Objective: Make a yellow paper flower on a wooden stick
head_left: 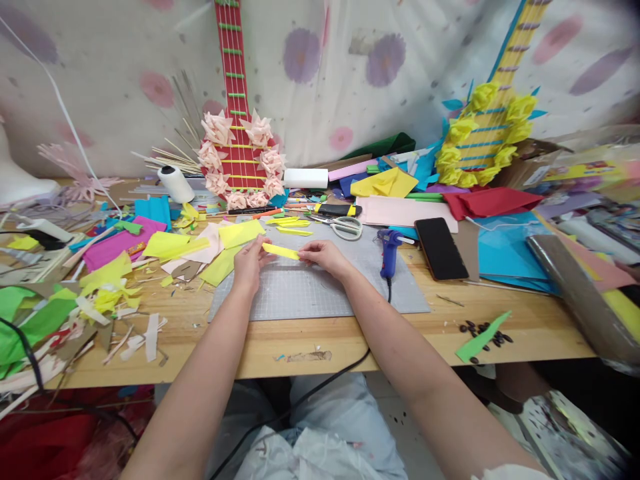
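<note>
A narrow strip of yellow crepe paper (281, 251) is stretched between my hands above the grey cutting mat (310, 300). My left hand (249, 262) pinches its left end, and my right hand (324, 257) pinches the right end with the fingertips. Just beyond the hands lie several cut yellow strips (294, 231). Scissors (346, 228) with pale handles rest on the mat near a black-and-yellow cutter (338, 210). Larger yellow paper pieces (241, 233) lie beside my left hand.
A blue glue gun (389, 253) stands on the mat's right, its cord running off the front edge. Beyond it lies a phone (441, 248). Paper scraps (113, 280) cover the left. Flower-trimmed red (239, 150) and yellow (483, 137) paper guitars lean at the back.
</note>
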A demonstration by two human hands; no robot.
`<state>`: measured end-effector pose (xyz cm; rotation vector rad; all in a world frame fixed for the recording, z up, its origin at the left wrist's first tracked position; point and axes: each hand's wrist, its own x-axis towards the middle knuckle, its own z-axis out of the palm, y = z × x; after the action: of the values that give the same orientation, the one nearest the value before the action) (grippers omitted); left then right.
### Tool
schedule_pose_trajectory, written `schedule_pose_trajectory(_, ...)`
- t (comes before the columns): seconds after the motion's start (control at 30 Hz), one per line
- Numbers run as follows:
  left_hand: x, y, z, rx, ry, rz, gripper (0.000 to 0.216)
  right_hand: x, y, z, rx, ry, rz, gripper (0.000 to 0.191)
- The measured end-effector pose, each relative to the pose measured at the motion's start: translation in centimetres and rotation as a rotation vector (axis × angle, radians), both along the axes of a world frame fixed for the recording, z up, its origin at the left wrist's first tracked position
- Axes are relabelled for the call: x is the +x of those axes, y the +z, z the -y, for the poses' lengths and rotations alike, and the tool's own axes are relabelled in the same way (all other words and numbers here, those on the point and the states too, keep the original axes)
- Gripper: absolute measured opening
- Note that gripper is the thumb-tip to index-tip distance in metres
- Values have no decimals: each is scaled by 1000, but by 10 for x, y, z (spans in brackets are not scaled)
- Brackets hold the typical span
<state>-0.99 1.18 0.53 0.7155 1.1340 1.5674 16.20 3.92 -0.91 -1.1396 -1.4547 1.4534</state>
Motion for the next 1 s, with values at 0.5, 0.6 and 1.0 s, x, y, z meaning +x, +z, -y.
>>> schedule_pose_trajectory(0.5, -2, -5, 0, 36, 19, -131, 29, 7, 8, 2, 7, -62, 19, 19)
schedule_pose_trajectory(0.6, 1, -7, -1, 31, 40, -145, 26, 8, 10, 2, 4, -68, 24, 20)
schedule_pose_trajectory(1.0, 10, 9, -22, -155, 128, -60, 35, 25, 3, -12, 6, -398, -143, 26)
